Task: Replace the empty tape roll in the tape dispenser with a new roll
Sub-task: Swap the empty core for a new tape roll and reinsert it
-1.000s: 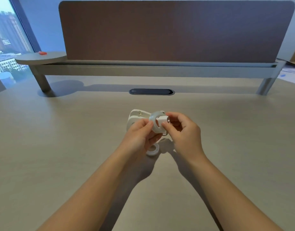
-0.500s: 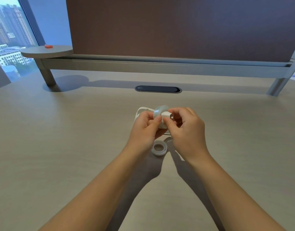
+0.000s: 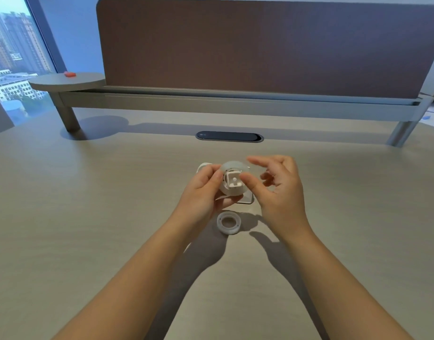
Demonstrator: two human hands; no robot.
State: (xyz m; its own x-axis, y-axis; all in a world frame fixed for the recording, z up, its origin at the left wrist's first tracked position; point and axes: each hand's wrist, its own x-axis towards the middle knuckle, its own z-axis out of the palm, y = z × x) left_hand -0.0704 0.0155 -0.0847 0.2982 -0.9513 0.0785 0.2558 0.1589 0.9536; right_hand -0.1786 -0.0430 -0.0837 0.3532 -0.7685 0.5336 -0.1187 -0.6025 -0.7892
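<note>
My left hand (image 3: 203,190) holds a new roll of translucent tape (image 3: 233,168) above the desk, with a white hub piece (image 3: 234,180) sitting in the roll's hole. My right hand (image 3: 276,190) is just right of the roll, fingers spread, its thumb tip close to the hub. The white tape dispenser (image 3: 203,166) lies on the desk behind my left hand, mostly hidden. The empty white tape core (image 3: 228,222) lies flat on the desk below my hands.
The pale desk (image 3: 88,229) carries a dark cable slot (image 3: 229,136) at the back. Behind it runs a grey rail (image 3: 211,101) with a brown divider panel (image 3: 260,45). A round side shelf (image 3: 66,82) holds a small red object (image 3: 69,74).
My right hand has let go of the hub and spread its fingers, drawing slightly right. The hub now sits in the roll. My left hand still holds the roll.
</note>
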